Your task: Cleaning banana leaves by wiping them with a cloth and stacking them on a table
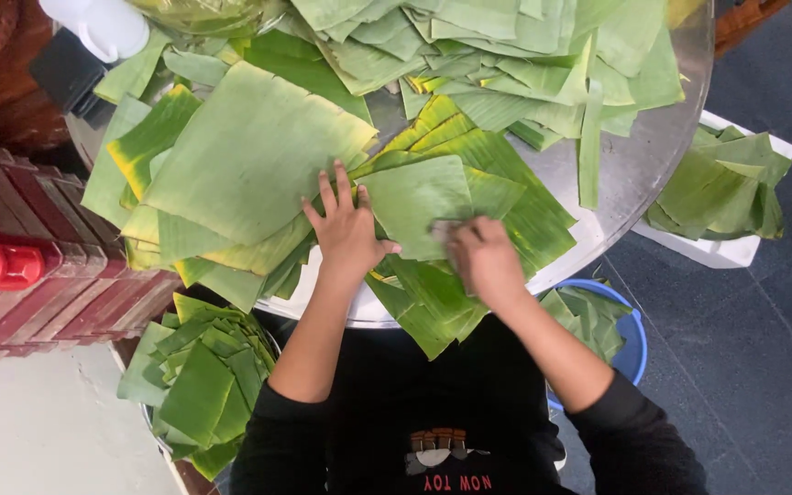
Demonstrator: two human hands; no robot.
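1. At about nine o'clock from the hands lay a spread of big leaf sheets [249, 156], green with yellowed edges, overlapping loosely on the round metal worktop [639, 160].
2. The left hand [348, 229] was flat and released, fingers fanned, pressing down the near edge of the leaf piece [414, 197] at the worktop's six o'clock rim.
3. That piece looked light, thin and limp, smooth on its face; I judged it would tear along its ribs if pulled, so a flat palm or a pinch at a corner suited it best.
4. The right hand [483, 261] was clenched around a small pale wad, perhaps a cloth [444, 229], set on the same piece just to the right of the left hand.
5. At twelve o'clock the worktop carried a heap of cut leaves [506, 55], leaving only a bare strip of metal at three o'clock.
6. On the floor, a basin of folded leaves [199, 376] sat at seven o'clock, a blue bucket [632, 335] at five, and a white tray of leaves [721, 192] at three; red crates [20, 266] crowded the far left.
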